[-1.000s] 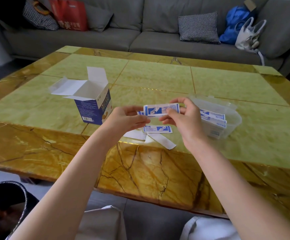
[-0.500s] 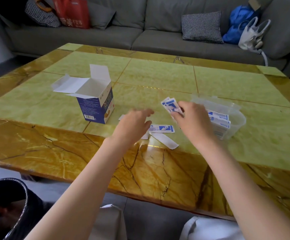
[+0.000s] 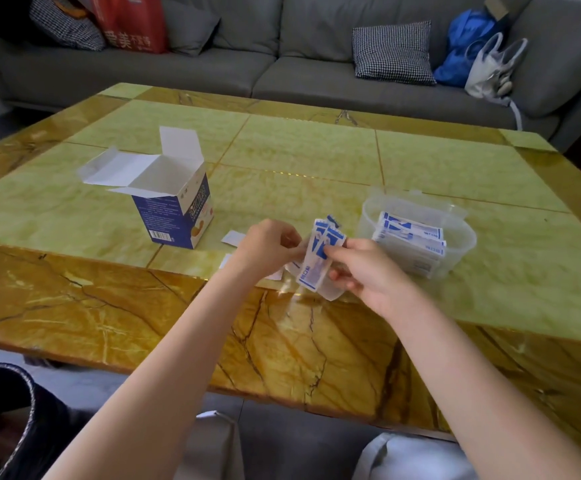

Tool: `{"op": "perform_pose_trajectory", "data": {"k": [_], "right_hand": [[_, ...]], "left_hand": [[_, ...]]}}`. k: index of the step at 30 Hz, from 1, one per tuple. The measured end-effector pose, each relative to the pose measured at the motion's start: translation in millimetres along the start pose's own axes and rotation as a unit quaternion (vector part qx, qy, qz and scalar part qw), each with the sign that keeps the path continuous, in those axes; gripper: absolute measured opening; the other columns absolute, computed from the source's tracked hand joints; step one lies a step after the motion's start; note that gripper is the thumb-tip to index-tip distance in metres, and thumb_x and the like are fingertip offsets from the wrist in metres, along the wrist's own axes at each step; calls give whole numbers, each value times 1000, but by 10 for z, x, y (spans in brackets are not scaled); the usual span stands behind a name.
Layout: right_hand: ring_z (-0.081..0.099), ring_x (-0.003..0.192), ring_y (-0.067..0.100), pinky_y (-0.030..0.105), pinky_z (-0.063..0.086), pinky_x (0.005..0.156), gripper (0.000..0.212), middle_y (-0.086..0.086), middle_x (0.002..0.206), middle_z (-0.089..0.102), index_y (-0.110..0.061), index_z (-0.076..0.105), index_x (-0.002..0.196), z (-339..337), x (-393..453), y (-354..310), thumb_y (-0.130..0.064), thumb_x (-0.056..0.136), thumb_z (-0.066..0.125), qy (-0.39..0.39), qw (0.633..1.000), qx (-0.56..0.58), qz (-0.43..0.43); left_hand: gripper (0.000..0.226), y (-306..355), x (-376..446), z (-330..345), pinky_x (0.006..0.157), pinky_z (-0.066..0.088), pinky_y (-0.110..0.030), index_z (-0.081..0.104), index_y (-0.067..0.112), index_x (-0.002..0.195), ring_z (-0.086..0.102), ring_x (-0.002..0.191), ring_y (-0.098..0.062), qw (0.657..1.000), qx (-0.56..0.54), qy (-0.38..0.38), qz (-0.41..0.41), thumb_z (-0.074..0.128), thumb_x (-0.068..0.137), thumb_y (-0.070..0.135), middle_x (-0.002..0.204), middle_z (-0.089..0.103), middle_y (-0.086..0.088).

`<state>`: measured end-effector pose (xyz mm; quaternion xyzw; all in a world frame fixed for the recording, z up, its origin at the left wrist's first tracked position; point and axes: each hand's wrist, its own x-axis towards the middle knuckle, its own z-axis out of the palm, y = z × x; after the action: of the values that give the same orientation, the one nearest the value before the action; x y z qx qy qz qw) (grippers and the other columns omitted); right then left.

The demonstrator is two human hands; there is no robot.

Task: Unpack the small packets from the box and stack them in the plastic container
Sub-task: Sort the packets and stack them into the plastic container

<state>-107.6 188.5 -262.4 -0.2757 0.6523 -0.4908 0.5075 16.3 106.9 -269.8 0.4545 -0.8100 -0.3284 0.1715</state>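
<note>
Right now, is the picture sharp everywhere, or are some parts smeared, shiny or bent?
In the head view, the packets held between the left hand and right hand are smeared by motion; the box and plastic container look sharper. The glossy table throws a small glare below the hands, and its edges bow from the wide lens.

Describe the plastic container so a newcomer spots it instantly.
Start at the green-and-amber marble table. On its right side, just beyond the right hand, sits the plastic container. It alone is see-through, with blue-and-white packets stacked inside, unlike the opaque blue box.
</note>
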Motion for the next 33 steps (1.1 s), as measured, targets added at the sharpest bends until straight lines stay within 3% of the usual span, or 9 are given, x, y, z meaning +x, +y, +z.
{"op": "perform_pose_trajectory", "data": {"k": [2,5,7,9,12,15,21,29,33], "right_hand": [[43,46,10,15,24,32,13,7,81,62,-12,58,85,40,-15,-27,-8,94,49,-3,999,31,-32],[43,45,8,15,28,34,11,3,72,58,-15,55,90,91,17,-59,-12,96,45,61,992,-51,-101],[48,55,10,18,38,46,5,2,78,60,-13,51,95,103,64,-85,-14,95,46,115,974,-116,-158],[50,61,10,24,42,55,8,2,85,63,-14,46,101,113,87,-106,-13,93,49,127,961,-153,-192],[48,53,7,19,32,46,22,-2,73,56,-14,43,110,98,96,-106,-10,91,54,100,963,-172,-181],[49,53,10,23,33,49,34,-1,73,54,-13,43,119,99,124,-82,-6,88,56,88,967,-169,-170],[51,56,10,27,39,51,32,2,83,60,-12,50,119,128,124,-35,-7,88,57,71,953,-233,-178],[51,62,10,27,42,53,27,7,98,65,-11,55,115,114,126,-26,-7,88,57,67,944,-267,-184],[52,61,9,27,43,53,25,6,100,66,-12,56,113,108,107,-29,-9,88,57,64,938,-284,-185]], "left_hand": [[4,56,-38,-76,58,41,-14,63,14,80,55,66,-7,999,-22,-21,14,62,84,15,74,63,2],[10,52,-124,-209,72,45,-21,66,12,90,59,82,-11,998,-17,-37,41,64,84,19,86,66,2],[22,-34,-162,-308,83,39,-18,64,16,107,56,100,-9,997,55,-20,54,64,85,22,109,64,3],[37,-174,-203,-374,97,35,-26,55,22,123,46,121,-16,988,145,-28,34,62,86,24,131,53,2],[60,-304,-273,-365,109,28,-44,32,30,141,23,137,-25,965,240,-103,-26,59,87,33,147,34,5],[70,-333,-258,-349,108,29,-45,26,30,143,27,133,-25,968,237,-86,-12,63,84,34,139,45,6],[39,-318,-197,-297,88,41,-30,58,19,123,50,109,-22,967,249,-41,44,63,85,22,114,58,-3],[36,-280,-193,-286,99,34,-31,55,16,121,41,122,-26,961,265,-78,30,61,86,20,131,44,-4],[37,-280,-180,-298,95,38,-32,49,18,120,43,118,-23,965,247,-92,16,62,85,19,126,52,-2]]}}
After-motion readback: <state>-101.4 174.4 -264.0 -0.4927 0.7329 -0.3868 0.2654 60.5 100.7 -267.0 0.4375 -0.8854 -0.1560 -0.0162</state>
